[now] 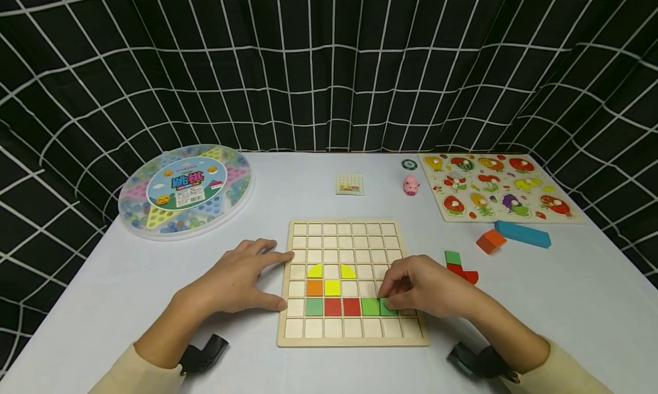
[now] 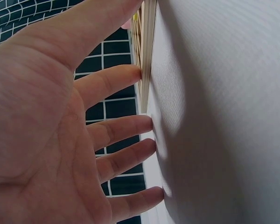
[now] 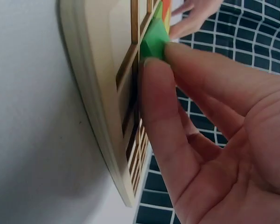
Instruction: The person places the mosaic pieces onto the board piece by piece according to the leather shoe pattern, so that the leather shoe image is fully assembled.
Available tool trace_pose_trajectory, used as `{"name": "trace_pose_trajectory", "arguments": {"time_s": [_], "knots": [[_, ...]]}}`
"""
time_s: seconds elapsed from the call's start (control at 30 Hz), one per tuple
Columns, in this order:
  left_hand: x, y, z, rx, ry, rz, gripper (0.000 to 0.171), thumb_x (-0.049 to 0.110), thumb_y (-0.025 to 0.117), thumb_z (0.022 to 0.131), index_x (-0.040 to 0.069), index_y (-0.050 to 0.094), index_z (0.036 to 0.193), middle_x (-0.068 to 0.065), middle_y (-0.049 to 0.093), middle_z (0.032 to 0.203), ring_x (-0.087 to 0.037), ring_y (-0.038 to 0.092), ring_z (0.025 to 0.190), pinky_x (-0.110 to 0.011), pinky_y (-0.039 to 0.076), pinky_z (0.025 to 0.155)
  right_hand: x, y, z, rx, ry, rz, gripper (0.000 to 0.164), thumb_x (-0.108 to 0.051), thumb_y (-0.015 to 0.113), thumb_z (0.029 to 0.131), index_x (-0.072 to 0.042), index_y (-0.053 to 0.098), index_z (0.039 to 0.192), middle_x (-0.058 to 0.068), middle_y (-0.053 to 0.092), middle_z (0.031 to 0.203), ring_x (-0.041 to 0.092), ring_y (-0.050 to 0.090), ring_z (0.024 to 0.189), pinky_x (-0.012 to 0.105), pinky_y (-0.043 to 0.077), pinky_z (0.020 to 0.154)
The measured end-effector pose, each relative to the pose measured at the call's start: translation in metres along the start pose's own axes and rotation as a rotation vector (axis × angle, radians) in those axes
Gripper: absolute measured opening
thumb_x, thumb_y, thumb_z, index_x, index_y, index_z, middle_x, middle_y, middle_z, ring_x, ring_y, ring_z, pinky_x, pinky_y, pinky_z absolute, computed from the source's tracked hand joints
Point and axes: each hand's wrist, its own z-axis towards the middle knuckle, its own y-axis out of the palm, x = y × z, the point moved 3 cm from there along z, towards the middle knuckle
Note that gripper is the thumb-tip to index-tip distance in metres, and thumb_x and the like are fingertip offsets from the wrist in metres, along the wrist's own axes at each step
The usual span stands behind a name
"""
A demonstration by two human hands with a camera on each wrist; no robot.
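A wooden grid board (image 1: 352, 341) lies flat on the white table, with coloured tiles in some of its cells. My right hand (image 1: 429, 285) pinches a green tile (image 3: 154, 39) between thumb and index finger, tilted at a cell in the second row from the front. Left of it in that row sit a light green tile (image 1: 370, 307), two red tiles (image 1: 332, 307) and a darker green one. Above them are an orange tile (image 1: 315, 288), a yellow square (image 1: 332, 288) and two yellow quarter-rounds (image 1: 315, 271). My left hand (image 1: 239, 280) touches the board's left edge with spread fingers.
Right of the board lie loose green and red tiles (image 1: 453, 258), an orange block (image 1: 491, 241) and a blue bar (image 1: 522, 234). Farther back are a pattern card (image 1: 350, 184), a pink pig (image 1: 410, 185), a round chip (image 1: 409, 164), a fruit puzzle (image 1: 437, 197) and a round marble-game box (image 1: 186, 191).
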Motion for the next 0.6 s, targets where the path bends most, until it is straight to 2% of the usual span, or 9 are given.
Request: {"name": "trace_pose_trajectory", "arguments": {"time_s": [0.23,0.4,0.6], "knots": [[0.0006,0.0000,-0.0003,-0.003,-0.005,0.001,0.087,0.058,0.087,0.073,0.031,0.056,0.150,-0.012,0.044,0.159,-0.037,0.039,0.146,-0.067,0.034,0.113,-0.0022,0.0023,-0.0009,0.041,-0.042,-0.082,0.015,-0.006,0.083,0.084,-0.021,0.081,0.084,-0.011,0.068,0.083,0.008,0.059,0.077,0.022,0.054,0.066],[0.0006,-0.0007,0.0000,-0.001,0.005,0.004,0.087,0.059,0.086,0.074,0.031,0.056,0.150,-0.012,0.045,0.159,-0.037,0.040,0.145,-0.066,0.034,0.113,-0.0004,0.0039,-0.0024,0.028,-0.038,-0.082,0.014,-0.008,0.085,0.082,-0.020,0.079,0.086,-0.010,0.065,0.082,0.008,0.059,0.074,0.022,0.053,0.065],[-0.0002,-0.0001,0.0009,-0.001,0.003,0.010,0.088,0.060,0.086,0.074,0.031,0.056,0.150,-0.012,0.045,0.159,-0.037,0.040,0.145,-0.066,0.035,0.113,-0.0049,0.0051,-0.0030,0.040,-0.028,-0.144,0.017,-0.011,0.087,0.081,-0.022,0.074,0.082,-0.011,0.062,0.079,0.008,0.057,0.075,0.022,0.051,0.067]]}}
